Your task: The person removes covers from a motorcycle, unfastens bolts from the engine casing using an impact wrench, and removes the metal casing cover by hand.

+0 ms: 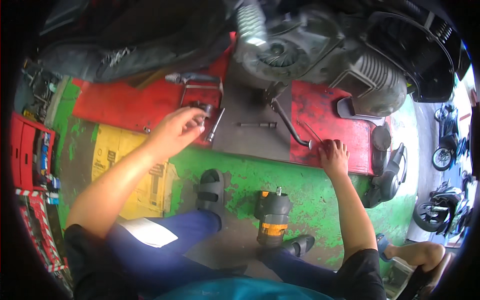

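Note:
My left hand (pixel 177 129) reaches over the red platform (pixel 120 106), thumb and fingers apart. Its fingertips are at a small dark round part (pixel 202 107); whether they touch it is unclear. Close to that hand lies a shiny socket wrench (pixel 215 125). My right hand (pixel 336 159) lies with spread fingers on the platform's near right edge. A thin metal rod (pixel 313 131) runs toward its fingertips, where a dark end is partly covered. Between my hands, a dark extension bar with a socket (pixel 257 124) lies on the grey middle strip (pixel 235 140).
A scooter engine (pixel 280 50) with its stand (pixel 290 122) hangs above the platform. A black-and-yellow impact wrench (pixel 273 217) stands on the green floor between my feet. Yellow cardboard (pixel 120 175) lies left, a black cover (pixel 392 172) right. Another person's leg (pixel 415 252) shows lower right.

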`<action>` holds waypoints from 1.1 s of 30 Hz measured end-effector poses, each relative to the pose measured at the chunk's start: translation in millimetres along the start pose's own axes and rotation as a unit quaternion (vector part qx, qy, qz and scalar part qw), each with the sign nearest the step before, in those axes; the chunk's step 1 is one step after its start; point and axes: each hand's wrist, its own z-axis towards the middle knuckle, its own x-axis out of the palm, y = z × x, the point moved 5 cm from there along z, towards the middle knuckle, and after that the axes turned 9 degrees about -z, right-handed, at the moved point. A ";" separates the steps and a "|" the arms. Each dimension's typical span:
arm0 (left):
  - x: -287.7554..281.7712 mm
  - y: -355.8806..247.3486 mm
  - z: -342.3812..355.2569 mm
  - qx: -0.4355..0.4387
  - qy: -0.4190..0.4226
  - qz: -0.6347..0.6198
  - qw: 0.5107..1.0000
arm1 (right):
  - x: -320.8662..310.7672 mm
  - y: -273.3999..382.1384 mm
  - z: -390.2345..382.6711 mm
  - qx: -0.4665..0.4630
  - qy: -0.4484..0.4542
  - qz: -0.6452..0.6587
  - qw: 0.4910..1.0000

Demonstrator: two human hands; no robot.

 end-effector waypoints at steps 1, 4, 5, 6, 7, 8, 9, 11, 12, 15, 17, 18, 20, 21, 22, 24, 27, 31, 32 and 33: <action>1.7 2.4 -0.4 0.010 0.006 0.011 1.000 | -2.4 -3.8 -3.9 -0.038 0.004 0.021 0.999; 15.1 0.7 6.1 0.012 0.041 0.027 0.999 | 1.7 -19.5 -5.1 -0.093 0.011 0.013 0.995; 25.5 -0.4 8.9 0.014 0.081 0.047 0.996 | 4.5 -29.1 -1.8 -0.062 0.014 0.076 0.995; 34.8 1.7 11.8 0.012 0.069 0.027 0.997 | 3.7 -42.7 0.5 -0.030 0.017 0.138 0.990; 47.7 5.0 14.5 0.034 0.107 0.056 0.992 | -11.3 -36.5 2.5 -0.030 0.001 0.145 0.989; 64.1 7.0 18.5 0.060 0.145 0.080 0.984 | -28.5 -34.4 4.7 -0.022 -0.017 0.158 0.987; 79.6 8.9 24.2 0.074 0.153 0.072 0.983 | -40.6 -31.4 2.9 -0.096 -0.032 0.174 0.979; 112.4 4.4 42.2 0.096 0.160 0.057 0.981 | -73.4 -12.9 5.3 -0.221 -0.042 0.195 0.955; 130.3 2.1 51.4 0.101 0.158 0.047 0.981 | -84.7 5.0 6.4 -0.224 -0.005 0.222 0.949; 168.2 -21.3 73.0 0.113 0.095 -0.101 0.984 | -109.3 66.8 13.2 -0.219 0.082 0.268 0.935; 191.9 -18.9 83.3 0.109 0.009 -0.262 0.959 | -106.2 100.9 23.1 -0.157 0.186 0.275 0.930; 196.6 -21.4 86.4 0.113 0.009 -0.273 0.955 | -112.0 116.1 30.2 -0.154 0.188 0.264 0.933; 203.8 -21.2 96.3 0.016 0.000 -0.384 0.923 | -120.3 139.7 43.8 -0.150 0.189 0.265 0.933; 201.3 -21.7 99.3 0.009 -0.034 -0.363 0.931 | -112.8 140.2 49.2 -0.145 0.188 0.253 0.938; 201.9 -19.4 103.8 0.015 -0.035 -0.369 0.929 | -103.5 141.7 56.1 -0.164 0.168 0.304 0.923; 193.3 -10.6 106.3 0.050 -0.146 -0.331 0.931 | -98.2 151.9 62.4 -0.186 0.155 0.347 0.906; 182.5 -2.8 114.6 0.060 -0.181 -0.339 0.921 | -80.4 153.9 74.2 -0.114 0.169 0.420 0.884; 158.8 6.1 123.3 0.103 -0.257 -0.316 0.908 | -83.5 175.1 90.8 -0.134 0.137 0.387 0.902; 153.2 6.1 126.4 0.089 -0.248 -0.305 0.915 | -84.9 180.1 93.4 -0.129 0.116 0.417 0.892; 150.9 7.2 129.9 0.090 -0.247 -0.322 0.909 | -85.9 183.2 96.2 -0.124 0.095 0.446 0.881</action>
